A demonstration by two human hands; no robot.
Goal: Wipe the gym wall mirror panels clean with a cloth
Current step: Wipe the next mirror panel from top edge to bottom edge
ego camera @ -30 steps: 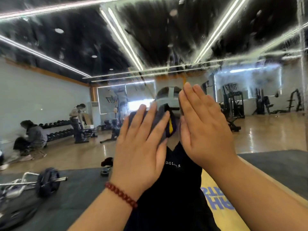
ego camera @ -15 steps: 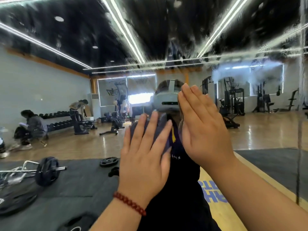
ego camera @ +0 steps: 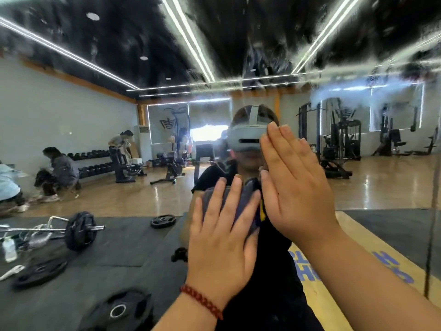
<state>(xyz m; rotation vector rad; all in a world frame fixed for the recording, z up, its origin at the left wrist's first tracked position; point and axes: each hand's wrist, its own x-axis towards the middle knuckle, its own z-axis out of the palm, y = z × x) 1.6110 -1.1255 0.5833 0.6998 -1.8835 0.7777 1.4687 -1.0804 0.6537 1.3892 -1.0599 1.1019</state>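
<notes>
The wall mirror (ego camera: 238, 44) fills the view, smeared with wet streaks across its upper part. My left hand (ego camera: 222, 237), with a red bead bracelet at the wrist, presses a grey-blue cloth (ego camera: 247, 201) flat against the glass with straight fingers. Most of the cloth is hidden under that hand. My right hand (ego camera: 293, 185) lies flat beside it on the right, fingers straight and together, its palm edge overlapping the cloth's right side.
A vertical seam (ego camera: 433, 211) between mirror panels runs down the far right. Reflected in the glass are a barbell (ego camera: 78, 230), weight plates (ego camera: 163, 220) on black mats, weight machines (ego camera: 338, 139) and several people at the left.
Both hands and the cloth have slid down the mirror, so the reflected headset now shows above them. The view has shifted a little to the left.
</notes>
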